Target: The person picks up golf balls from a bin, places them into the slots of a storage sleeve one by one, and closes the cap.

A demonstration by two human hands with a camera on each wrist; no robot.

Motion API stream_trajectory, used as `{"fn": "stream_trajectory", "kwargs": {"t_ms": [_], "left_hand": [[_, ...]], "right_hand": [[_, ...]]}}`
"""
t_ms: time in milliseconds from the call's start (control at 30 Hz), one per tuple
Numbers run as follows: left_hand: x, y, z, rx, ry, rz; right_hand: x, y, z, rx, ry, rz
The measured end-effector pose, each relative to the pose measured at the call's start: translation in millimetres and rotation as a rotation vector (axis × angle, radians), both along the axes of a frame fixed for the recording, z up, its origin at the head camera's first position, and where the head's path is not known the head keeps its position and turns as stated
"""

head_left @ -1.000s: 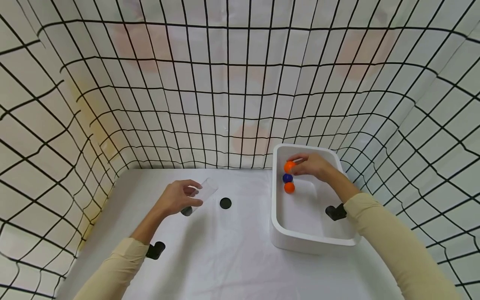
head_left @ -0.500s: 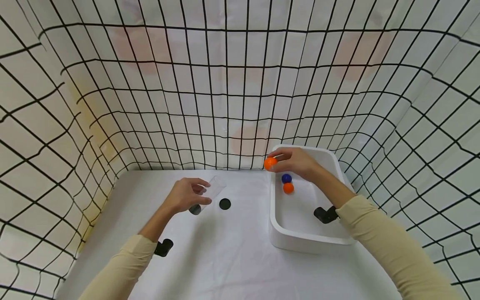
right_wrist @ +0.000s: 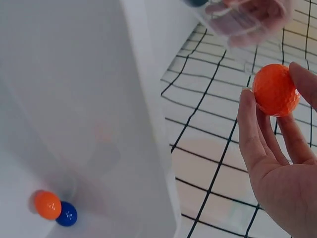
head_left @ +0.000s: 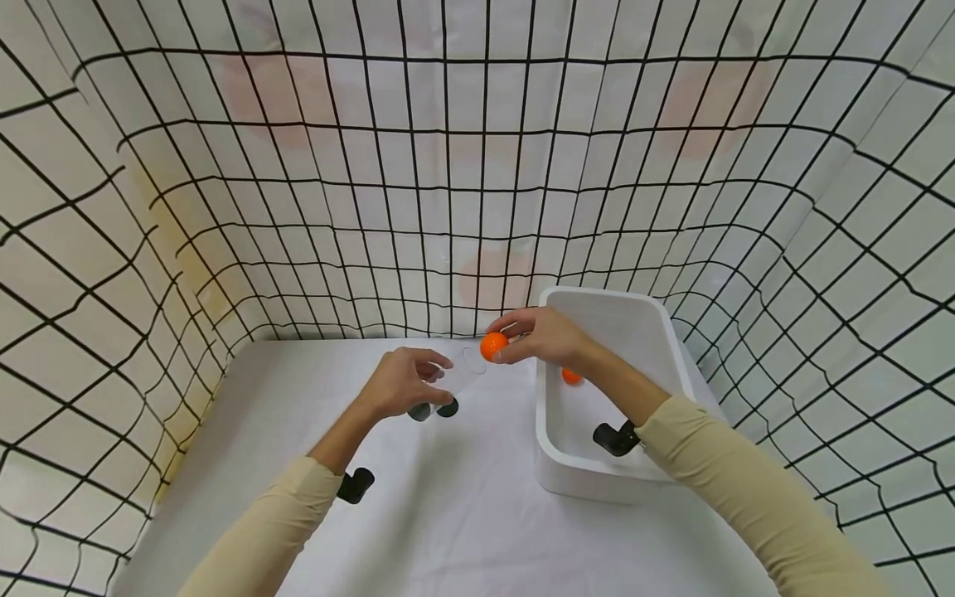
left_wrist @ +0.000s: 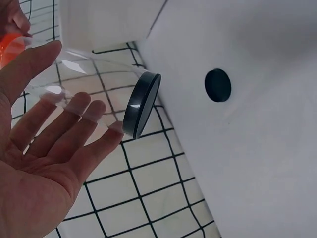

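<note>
My left hand (head_left: 431,380) grips a clear plastic tube (head_left: 455,383) with a dark cap (left_wrist: 142,105) on its lower end, tilted above the white table. My right hand (head_left: 513,338) pinches an orange ball (head_left: 493,346) between thumb and fingers, right at the tube's open upper end. The right wrist view shows that orange ball (right_wrist: 276,89) just below the tube (right_wrist: 242,17). A white bin (head_left: 597,485) stands on the right. An orange ball (right_wrist: 47,205) and a blue ball (right_wrist: 67,214) lie in the bin, touching each other.
A loose black lid (head_left: 448,407) lies flat on the table (head_left: 448,514) beside the tube's capped end. Grid-patterned sheets (head_left: 448,166) wall in the table at the back and both sides.
My right hand lifted an orange ball out of the bin and carried it left to the tube's mouth. My left hand moved right with the tube.
</note>
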State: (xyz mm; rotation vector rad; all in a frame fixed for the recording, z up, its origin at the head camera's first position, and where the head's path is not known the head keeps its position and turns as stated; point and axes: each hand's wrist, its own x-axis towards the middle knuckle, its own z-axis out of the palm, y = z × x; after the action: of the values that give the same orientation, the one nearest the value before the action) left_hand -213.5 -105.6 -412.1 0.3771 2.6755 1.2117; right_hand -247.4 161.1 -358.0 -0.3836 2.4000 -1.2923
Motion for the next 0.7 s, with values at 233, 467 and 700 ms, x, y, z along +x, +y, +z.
{"fn": "stream_trajectory", "kwargs": {"t_ms": [233, 467, 700], "left_hand": [[-1.8, 7, 4.1, -0.008, -0.002, -0.009], [-2.7, 10, 5.1, -0.006, 0.002, -0.015], [-4.1, 12, 5.1, -0.019, 0.017, -0.022]], "right_hand": [[3.8, -9, -3.7, -0.037, 0.0, 0.034], [4.5, -12, -10.7, -0.079, 0.001, 0.048], [4.3, -11, -12.6, -0.089, 0.001, 0.055]]}}
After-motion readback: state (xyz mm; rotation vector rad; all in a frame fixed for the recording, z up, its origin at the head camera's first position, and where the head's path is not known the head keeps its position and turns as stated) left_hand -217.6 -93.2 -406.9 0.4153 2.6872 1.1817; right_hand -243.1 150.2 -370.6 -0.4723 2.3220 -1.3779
